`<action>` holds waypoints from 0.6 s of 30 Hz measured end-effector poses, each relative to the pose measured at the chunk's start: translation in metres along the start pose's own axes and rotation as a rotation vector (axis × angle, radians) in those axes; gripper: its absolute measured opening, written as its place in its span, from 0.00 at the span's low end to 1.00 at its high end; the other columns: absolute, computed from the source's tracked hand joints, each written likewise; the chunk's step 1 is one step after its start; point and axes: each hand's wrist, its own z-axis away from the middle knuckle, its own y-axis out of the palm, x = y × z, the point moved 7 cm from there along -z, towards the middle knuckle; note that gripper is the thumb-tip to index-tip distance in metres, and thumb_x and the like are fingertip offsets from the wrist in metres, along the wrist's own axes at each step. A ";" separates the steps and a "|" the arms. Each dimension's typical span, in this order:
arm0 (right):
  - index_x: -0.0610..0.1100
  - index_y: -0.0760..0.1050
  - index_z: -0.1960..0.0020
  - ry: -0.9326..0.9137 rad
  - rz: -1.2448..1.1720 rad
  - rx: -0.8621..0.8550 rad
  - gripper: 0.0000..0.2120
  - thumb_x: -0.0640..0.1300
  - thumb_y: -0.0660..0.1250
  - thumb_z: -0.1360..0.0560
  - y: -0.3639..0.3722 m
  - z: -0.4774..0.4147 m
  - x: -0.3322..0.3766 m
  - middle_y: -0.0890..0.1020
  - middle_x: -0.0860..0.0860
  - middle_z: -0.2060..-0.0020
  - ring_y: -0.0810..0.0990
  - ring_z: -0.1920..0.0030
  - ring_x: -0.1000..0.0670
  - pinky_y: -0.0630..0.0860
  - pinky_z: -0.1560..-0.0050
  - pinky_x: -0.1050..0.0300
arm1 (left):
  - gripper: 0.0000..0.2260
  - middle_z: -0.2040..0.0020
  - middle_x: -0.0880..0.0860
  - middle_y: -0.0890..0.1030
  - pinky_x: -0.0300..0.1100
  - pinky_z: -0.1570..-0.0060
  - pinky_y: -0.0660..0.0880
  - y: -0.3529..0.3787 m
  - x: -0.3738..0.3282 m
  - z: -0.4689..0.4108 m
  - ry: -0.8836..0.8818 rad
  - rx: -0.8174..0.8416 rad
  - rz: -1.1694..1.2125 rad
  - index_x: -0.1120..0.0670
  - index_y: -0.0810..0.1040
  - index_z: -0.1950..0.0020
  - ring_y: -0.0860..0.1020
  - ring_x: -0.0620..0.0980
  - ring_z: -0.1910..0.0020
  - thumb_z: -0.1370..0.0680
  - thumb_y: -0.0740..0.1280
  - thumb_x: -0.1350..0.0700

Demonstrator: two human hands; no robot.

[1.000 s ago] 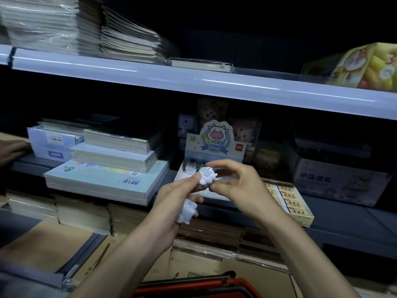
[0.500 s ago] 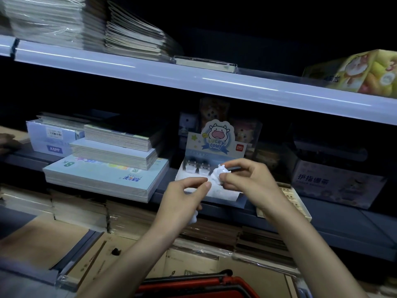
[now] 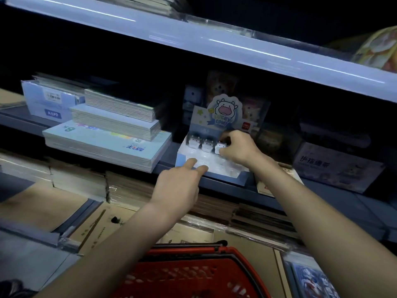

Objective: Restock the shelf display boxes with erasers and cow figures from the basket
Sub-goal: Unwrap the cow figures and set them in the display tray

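Observation:
The cow display box (image 3: 233, 174) stands on the middle shelf, its cartoon-cow header card (image 3: 224, 112) upright at the back. Two white cow figures (image 3: 200, 144) sit in its back row. My right hand (image 3: 239, 148) is shut on a third cow figure (image 3: 220, 147) and holds it in the slot beside them. My left hand (image 3: 178, 186) rests two stretched fingers on the tray's front; its other fingers curl under, hiding the cow figure it held a moment ago. The eraser box (image 3: 290, 175) peeks out behind my right forearm. Below me is the red basket (image 3: 193, 274).
Stacks of notebooks and paper pads (image 3: 116, 130) fill the shelf to the left. A grey box with printed characters (image 3: 335, 166) stands to the right. The lit edge of the upper shelf (image 3: 214, 44) hangs overhead. Wrapped packs and cardboard boxes (image 3: 77, 183) lie under the shelf.
My right hand has carried its cow figure from mid-air into the box's back row. My left hand moved forward onto the tray's front edge. The view has come closer and tilted.

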 end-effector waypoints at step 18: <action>0.48 0.80 0.35 0.010 0.198 -0.070 0.21 0.32 0.64 0.23 0.002 0.008 0.006 0.83 0.44 0.40 0.81 0.39 0.39 0.80 0.41 0.47 | 0.17 0.30 0.44 0.72 0.45 0.58 0.72 -0.011 0.000 -0.002 -0.025 -0.059 0.083 0.42 0.73 0.28 0.83 0.54 0.49 0.15 0.54 0.46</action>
